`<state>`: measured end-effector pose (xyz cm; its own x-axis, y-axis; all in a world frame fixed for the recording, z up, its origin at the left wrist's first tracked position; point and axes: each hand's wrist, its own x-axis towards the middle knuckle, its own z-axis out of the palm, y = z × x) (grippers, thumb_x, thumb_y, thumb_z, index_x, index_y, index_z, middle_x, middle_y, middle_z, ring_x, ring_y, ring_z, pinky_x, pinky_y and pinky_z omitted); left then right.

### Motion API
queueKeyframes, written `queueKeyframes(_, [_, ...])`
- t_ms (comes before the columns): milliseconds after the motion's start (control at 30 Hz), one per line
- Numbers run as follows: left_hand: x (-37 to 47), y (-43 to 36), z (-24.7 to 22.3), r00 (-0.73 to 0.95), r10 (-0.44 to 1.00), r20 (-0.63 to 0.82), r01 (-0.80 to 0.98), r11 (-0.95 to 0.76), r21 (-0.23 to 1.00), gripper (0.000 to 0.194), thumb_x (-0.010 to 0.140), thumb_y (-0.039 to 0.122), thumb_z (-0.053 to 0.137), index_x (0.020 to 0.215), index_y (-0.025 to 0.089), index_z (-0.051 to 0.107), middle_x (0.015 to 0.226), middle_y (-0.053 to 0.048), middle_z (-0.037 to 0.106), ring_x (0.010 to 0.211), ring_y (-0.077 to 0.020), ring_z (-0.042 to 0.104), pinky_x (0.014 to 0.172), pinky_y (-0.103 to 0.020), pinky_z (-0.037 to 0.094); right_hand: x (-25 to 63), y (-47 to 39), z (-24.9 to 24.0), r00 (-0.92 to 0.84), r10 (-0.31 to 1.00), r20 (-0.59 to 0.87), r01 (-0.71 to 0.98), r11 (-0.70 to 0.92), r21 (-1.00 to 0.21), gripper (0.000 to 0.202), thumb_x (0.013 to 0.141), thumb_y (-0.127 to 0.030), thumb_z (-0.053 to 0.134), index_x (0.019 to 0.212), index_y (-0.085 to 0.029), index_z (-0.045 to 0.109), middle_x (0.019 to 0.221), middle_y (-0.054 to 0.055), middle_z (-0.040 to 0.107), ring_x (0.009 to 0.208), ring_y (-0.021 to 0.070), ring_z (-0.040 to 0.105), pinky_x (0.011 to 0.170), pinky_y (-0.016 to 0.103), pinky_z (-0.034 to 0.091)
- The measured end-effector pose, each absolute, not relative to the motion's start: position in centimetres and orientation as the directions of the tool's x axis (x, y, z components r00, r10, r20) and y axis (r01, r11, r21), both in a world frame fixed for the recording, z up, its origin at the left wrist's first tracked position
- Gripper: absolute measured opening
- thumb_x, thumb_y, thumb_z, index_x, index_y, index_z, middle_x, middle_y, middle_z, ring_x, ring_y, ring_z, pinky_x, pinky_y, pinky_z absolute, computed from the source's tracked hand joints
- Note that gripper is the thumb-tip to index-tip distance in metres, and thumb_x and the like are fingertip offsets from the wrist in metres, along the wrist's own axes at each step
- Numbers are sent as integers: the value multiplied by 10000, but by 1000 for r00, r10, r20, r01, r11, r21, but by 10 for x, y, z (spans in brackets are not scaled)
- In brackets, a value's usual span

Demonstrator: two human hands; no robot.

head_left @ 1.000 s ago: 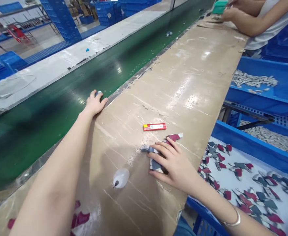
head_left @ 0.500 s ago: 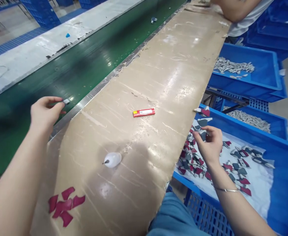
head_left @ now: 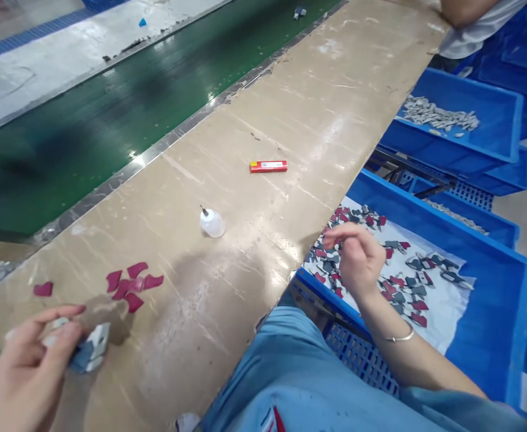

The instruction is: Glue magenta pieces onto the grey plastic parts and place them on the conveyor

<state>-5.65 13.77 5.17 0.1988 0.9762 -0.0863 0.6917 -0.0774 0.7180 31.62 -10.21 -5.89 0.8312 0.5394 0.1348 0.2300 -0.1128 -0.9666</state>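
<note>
My left hand (head_left: 32,360), at the lower left over the table, is closed on a small grey-and-white piece (head_left: 91,351); the fingers cover part of it. Just beyond lie several dark red cut pieces (head_left: 131,288) in a cluster, with one red piece (head_left: 43,289) apart to the left. My right hand (head_left: 360,258) is over the near edge of a blue bin (head_left: 484,312), its fingers curled in. Whatever they may hold is hidden. In the bin, many red, grey and white pieces (head_left: 398,288) rest on a white sheet.
A white squeeze bottle (head_left: 212,224) with a thin dark tip and a red-and-yellow box (head_left: 268,167) sit on the brown-covered table (head_left: 308,114). A green conveyor belt (head_left: 110,120) runs along its far side. Another blue bin (head_left: 461,108) holds pale pieces. A person's arm (head_left: 468,9) shows at the top right.
My left hand has come from the belt back over the table with the grey-and-white piece. My right hand has shifted slightly left, its fingers curling more. The view has turned and dropped.
</note>
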Motion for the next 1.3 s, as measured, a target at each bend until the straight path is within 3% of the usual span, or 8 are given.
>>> queueKeyframes(133, [-49, 73, 46, -10, 944, -329, 417, 303, 857, 391, 493, 441, 955, 759, 394, 672, 646, 78, 705, 364, -252, 595, 258, -362, 439, 244, -45, -17, 439, 897, 49, -12, 61, -998, 904, 962, -895, 101, 976, -241, 725, 657, 25, 612, 502, 170, 507, 479, 315, 456])
queueKeyframes(233, [-68, 56, 28, 40, 956, -292, 410, 251, 877, 408, 509, 368, 958, 812, 417, 690, 714, 61, 716, 383, -219, 579, 261, -329, 434, 220, -3, -2, 21, 989, -146, -634, -100, -767, 979, 862, -996, 116, 1100, -227, 673, 822, 51, 651, 552, 156, 425, 487, 305, 430])
queueKeyframes(333, [-87, 40, 9, 98, 977, -187, 393, 135, 910, 524, 606, 276, 960, 1036, 429, 702, 832, 42, 728, 597, -219, 707, 457, -312, 621, 221, 24, -5, 3, 979, -205, -759, -131, -638, 875, 866, -981, 243, 1048, -234, 659, 852, 45, 600, 618, 173, 344, 538, 318, 434])
queueKeyframes(500, [-72, 7, -5, 183, 978, -100, 329, 35, 944, 724, 813, 228, 891, 1436, 418, 576, 998, 14, 720, 770, -158, 737, 683, -244, 677, 238, 47, -27, 133, 981, -141, -591, -35, -806, 624, 1005, -779, 342, 884, -243, 637, 730, -7, 438, 635, 188, 300, 599, 334, 461])
queueKeyframes(867, [-26, -12, -10, 265, 951, -159, 220, 101, 970, 813, 918, 209, 757, 1652, 316, 425, 1127, -51, 799, 994, -191, 805, 867, -300, 657, 225, 38, -7, 124, 978, -169, -419, -103, -902, 441, 959, -684, 604, 824, -266, 635, 651, -41, 457, 513, 132, 356, 501, 302, 432])
queueKeyframes(1000, [-24, -11, -2, 292, 922, -255, 162, 215, 963, 820, 924, 214, 771, 1664, 271, 423, 1175, -78, 804, 1038, -215, 795, 965, -356, 646, 195, 5, -15, 374, 902, 216, -59, 256, -965, 460, 799, -673, 849, 973, -264, 729, 795, -16, 638, 571, 153, 543, 507, 315, 454])
queueKeyframes(1100, [-20, -12, 1, 278, 928, -248, 89, 232, 969, 795, 933, 173, 733, 1662, 273, 434, 1212, -69, 783, 1108, -225, 777, 1005, -356, 634, 186, -9, -26, 356, 801, 481, 189, 442, -877, 417, 861, -613, 817, 1018, -232, 749, 859, 11, 695, 682, 196, 663, 562, 342, 505])
queueKeyframes(1300, [-20, -16, -1, 271, 939, -212, 77, 199, 977, 822, 902, 62, 692, 1633, 375, 480, 1194, -23, 756, 1030, -218, 753, 831, -306, 650, 188, -5, -27, 235, 746, 623, 423, 498, -757, 529, 907, -689, 742, 984, -166, 746, 783, 17, 668, 633, 178, 679, 522, 306, 529])
